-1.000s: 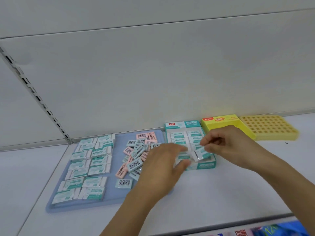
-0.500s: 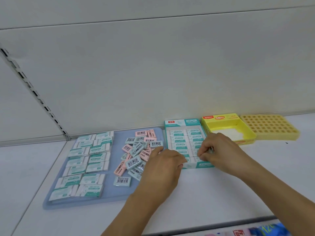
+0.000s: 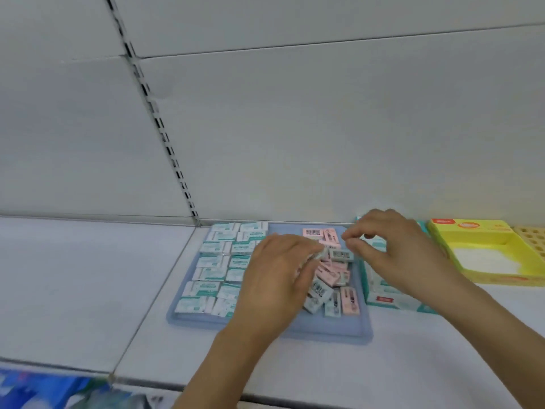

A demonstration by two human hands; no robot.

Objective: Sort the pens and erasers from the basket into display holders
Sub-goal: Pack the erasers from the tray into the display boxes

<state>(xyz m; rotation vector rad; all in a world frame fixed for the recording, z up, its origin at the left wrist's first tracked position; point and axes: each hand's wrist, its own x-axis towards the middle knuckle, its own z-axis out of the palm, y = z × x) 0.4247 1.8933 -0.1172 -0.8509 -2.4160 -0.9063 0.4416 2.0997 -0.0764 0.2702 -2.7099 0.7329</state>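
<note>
Head view: left hand [image 3: 274, 278] lay palm down over the tray [image 3: 330, 332], fingers curled, tips pressed on a pale eraser [image 3: 323, 250]; whether actually pinched, could not tell. Right hand [image 3: 395, 255] hovered just beside, thumb and forefinger nearly closed, nothing visibly held. Below and between the fingertips, a loose pile [image 3: 333, 278] of pink and grey erasers; left of the left hand, green-white erasers [image 3: 218, 261] in rows. Under the right palm, the teal box [image 3: 392, 301], erasers inside. Right of that, the yellow box [image 3: 483, 246].
</note>
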